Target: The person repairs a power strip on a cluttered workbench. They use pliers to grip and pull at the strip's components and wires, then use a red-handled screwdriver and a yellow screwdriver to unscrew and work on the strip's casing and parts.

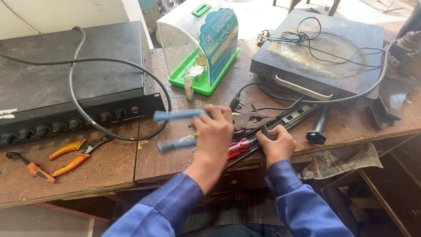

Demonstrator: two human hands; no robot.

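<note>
My left hand point(214, 134) grips a pair of pliers with light blue handles point(177, 115); the handles are spread apart and point left, and the dark jaws point(252, 119) point right. My right hand point(276, 142) pinches a thin dark part just below the jaws, at the front edge of the wooden bench point(131, 158). A screwdriver with a red handle point(239, 148) lies under my hands. Both sleeves are blue.
A black amplifier box point(74, 79) with a row of knobs and a looping black cable sits at left. Red-and-yellow pliers point(72, 156) and an orange-handled tool point(37, 171) lie in front. A clear green-based box point(199, 44), a small bottle point(188, 86) and a black induction cooker point(320, 57) stand behind.
</note>
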